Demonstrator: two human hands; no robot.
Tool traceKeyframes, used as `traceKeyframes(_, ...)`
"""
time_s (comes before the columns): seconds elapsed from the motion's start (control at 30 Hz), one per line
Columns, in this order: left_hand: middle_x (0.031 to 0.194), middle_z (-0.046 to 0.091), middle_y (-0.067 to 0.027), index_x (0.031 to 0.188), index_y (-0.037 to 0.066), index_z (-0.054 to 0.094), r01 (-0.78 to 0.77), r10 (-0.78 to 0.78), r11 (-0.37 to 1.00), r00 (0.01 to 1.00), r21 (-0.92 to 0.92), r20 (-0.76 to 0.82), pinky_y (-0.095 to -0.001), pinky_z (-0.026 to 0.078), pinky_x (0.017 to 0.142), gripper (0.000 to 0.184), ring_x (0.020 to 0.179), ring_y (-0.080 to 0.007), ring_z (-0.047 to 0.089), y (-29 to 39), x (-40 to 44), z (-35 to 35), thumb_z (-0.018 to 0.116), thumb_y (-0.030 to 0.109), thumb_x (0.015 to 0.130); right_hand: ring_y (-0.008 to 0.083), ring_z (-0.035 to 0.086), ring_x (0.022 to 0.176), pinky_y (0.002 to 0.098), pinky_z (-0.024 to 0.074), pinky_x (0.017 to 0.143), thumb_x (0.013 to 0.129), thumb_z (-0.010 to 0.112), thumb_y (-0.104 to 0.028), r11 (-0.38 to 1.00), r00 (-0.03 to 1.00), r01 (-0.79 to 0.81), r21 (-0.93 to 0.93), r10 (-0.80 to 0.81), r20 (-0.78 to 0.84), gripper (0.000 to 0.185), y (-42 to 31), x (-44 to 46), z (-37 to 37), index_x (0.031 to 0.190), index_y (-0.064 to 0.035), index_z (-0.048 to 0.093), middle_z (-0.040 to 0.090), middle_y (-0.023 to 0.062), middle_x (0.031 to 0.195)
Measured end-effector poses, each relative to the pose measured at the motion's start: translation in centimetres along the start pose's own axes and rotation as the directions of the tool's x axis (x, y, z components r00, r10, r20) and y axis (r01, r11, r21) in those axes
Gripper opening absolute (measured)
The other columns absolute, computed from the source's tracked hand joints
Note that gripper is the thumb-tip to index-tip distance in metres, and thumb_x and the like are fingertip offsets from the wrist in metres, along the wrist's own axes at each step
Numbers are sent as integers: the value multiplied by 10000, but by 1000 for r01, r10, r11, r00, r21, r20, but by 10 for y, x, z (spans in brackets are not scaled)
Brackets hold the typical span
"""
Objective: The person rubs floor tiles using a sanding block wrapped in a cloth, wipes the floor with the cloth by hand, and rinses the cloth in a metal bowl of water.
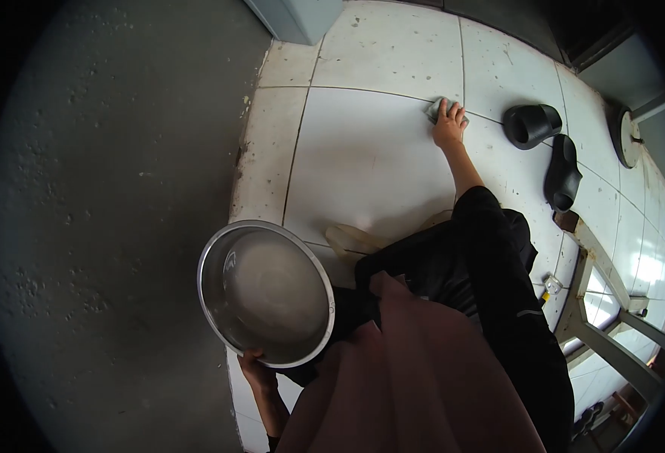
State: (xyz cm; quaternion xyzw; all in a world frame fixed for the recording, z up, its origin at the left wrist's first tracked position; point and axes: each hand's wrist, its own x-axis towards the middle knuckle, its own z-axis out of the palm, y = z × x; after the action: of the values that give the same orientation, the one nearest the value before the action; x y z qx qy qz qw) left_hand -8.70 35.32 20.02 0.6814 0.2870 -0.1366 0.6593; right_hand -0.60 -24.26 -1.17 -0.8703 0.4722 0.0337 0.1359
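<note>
My left hand (254,371) grips the lower rim of a round metal basin (322,260), its thumb over the edge. Cloudy, pale liquid appears to lie in the basin, which is at the edge of the white tiles. Farther out, my right arm reaches forward, and my right hand (450,127) presses a greyish-green cloth (432,112) to the tiled floor (370,162). The fingers are bent over the cloth, which is partly hidden under them. Around the hand, a large white tile looks cleaner than the speckled tiles beside it.
Two black slippers (563,174) lie right of my right hand. A wooden frame (619,343) stands at the lower right, with a small object with a yellow part (550,287) near it. Grey concrete (121,226) borders the tiles on the left; a grey post (302,16) stands at the top.
</note>
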Motion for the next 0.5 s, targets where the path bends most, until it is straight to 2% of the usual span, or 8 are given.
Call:
traceKeyframes(0.07, 1067, 565, -124, 1175, -22, 502, -1, 1, 1000, 1000, -6, -6, -394, 426, 894, 545, 970, -282, 553, 2, -3, -4, 506, 162, 662, 423, 11, 1411, 554, 87, 1118, 838, 468, -116, 998, 998, -70, -8, 70, 9, 761, -13, 2, -3, 1496, -166, 88, 43, 212, 1535)
traceKeyframes(0.1, 1061, 562, -119, 1172, -19, 499, -2, 2, 1000, 1000, 23, -15, -391, 421, 901, 540, 983, -277, 546, 3, -5, -4, 507, 158, 662, 423, 11, 1411, 554, 87, 1118, 838, 468, -116, 999, 998, -52, -9, 52, 18, 761, -24, -1, 2, 1496, -166, 88, 43, 212, 1535)
traceKeyframes(0.2, 996, 544, -98, 1110, -14, 498, -4, 6, 998, 999, 65, -35, -363, 414, 872, 473, 940, -248, 526, 7, -14, 1, 505, 144, 664, 417, 7, 1413, 544, 76, 1123, 846, 455, -105, 997, 998, 64, -51, -63, 11, 747, -58, -10, 10, 1497, -175, 94, 45, 202, 1538)
traceKeyframes(0.3, 837, 466, -55, 983, 14, 492, 43, -32, 994, 994, 98, -105, -323, 395, 768, 344, 771, -196, 461, 0, -16, -10, 509, 144, 664, 412, 7, 1414, 537, 79, 1126, 863, 427, -90, 972, 973, 227, -59, -224, 48, 711, -122, -36, 25, 1495, -172, 113, 45, 197, 1539)
traceKeyframes(0.4, 884, 539, -81, 1032, 0, 499, 65, -57, 997, 985, 49, -164, -319, 437, 756, 391, 792, -204, 523, -14, -17, -28, 513, 78, 649, 412, 17, 1413, 536, 84, 1126, 883, 419, -91, 927, 927, 371, -55, -367, 77, 673, -185, -82, 42, 1491, -159, 138, 47, 202, 1536)
traceKeyframes(0.5, 872, 530, -77, 1012, -1, 487, 77, -71, 997, 980, 26, -186, -311, 418, 767, 374, 791, -195, 508, -12, -24, -33, 530, 91, 652, 417, 37, 1410, 540, 92, 1123, 890, 415, -88, 849, 848, 527, -35, -523, 80, 641, -224, -142, 61, 1483, -153, 180, 59, 209, 1532)
